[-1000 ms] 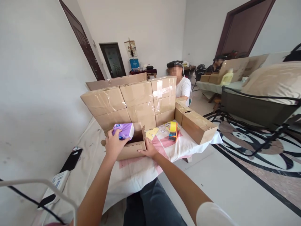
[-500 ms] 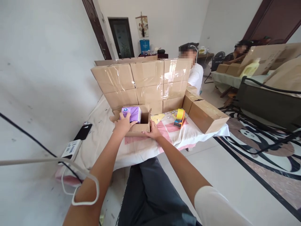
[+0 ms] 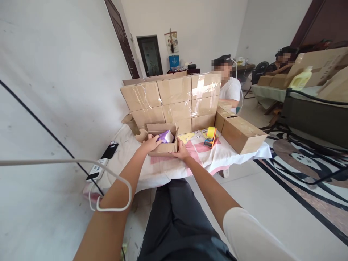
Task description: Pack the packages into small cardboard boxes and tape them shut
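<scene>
Close to the middle of the frame, the left hand (image 3: 150,143) holds a purple pack (image 3: 165,137), tipped, inside an open brown box (image 3: 164,148). The right hand (image 3: 181,150) holds the box's right end.

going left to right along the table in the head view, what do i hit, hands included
Flat black object → left hand → purple pack → right hand → yellow tape roll → long closed cardboard box
</scene>
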The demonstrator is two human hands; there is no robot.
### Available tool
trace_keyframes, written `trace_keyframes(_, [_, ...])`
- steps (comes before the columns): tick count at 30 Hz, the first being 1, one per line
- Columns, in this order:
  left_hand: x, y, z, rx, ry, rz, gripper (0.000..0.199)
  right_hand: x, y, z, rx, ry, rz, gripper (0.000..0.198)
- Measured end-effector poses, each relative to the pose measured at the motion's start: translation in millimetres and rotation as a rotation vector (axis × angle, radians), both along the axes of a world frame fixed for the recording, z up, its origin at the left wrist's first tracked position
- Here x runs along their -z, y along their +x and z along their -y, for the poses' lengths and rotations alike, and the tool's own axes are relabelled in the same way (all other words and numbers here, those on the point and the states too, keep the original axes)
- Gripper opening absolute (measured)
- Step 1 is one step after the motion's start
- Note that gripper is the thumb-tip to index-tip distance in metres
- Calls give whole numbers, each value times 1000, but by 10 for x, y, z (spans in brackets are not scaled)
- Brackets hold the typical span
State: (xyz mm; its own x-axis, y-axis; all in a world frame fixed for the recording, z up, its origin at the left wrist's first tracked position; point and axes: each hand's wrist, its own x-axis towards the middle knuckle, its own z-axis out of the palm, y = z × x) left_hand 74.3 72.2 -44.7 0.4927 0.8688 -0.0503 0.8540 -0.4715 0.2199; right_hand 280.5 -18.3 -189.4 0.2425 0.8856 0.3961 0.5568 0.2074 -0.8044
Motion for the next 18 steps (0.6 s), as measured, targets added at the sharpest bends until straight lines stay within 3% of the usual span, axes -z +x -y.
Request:
trace_keyframes(8, [33, 68, 96, -162, 34, 86, 46, -20, -6, 14, -2, 23, 3, 120])
trace_keyframes(12, [-4, 120, 92, -170, -4, 58, 43, -27, -4, 15, -3, 22, 7, 121])
trace_keyframes(18, [-106, 151, 109, -95, -41, -47, 69, -20, 0, 16, -3, 48, 12, 119])
